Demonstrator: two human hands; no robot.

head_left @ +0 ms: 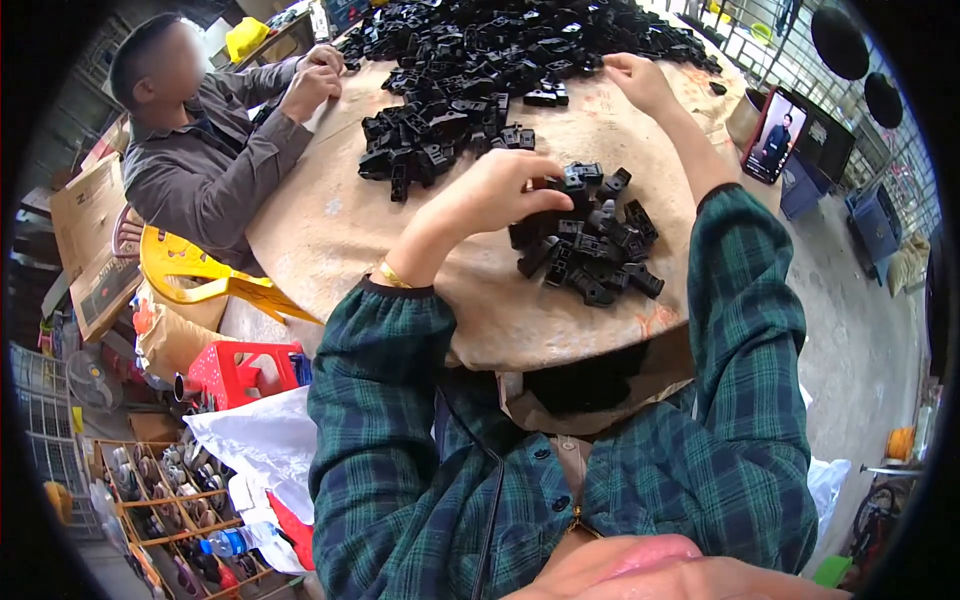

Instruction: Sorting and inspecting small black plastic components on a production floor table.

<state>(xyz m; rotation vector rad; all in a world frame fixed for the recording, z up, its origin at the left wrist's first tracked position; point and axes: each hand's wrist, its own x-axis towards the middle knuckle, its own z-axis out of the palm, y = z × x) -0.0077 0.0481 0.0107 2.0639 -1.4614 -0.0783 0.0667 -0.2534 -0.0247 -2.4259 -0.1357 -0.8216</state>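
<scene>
My left hand is closed over the small pile, with a black plastic part between thumb and fingers. That small pile of black plastic parts lies near the front of the cloth-covered table. My right hand reaches to the edge of the large heap of black plastic parts at the back. Its fingertips are drawn together there, and what they hold, if anything, is too small to make out. A few loose parts sit between the heap and the small pile.
Across the table's left side sits a person in a grey jacket, hands at the table edge. A phone stands upright at the right edge. A yellow chair, a red stool and a divided wooden rack are at my left.
</scene>
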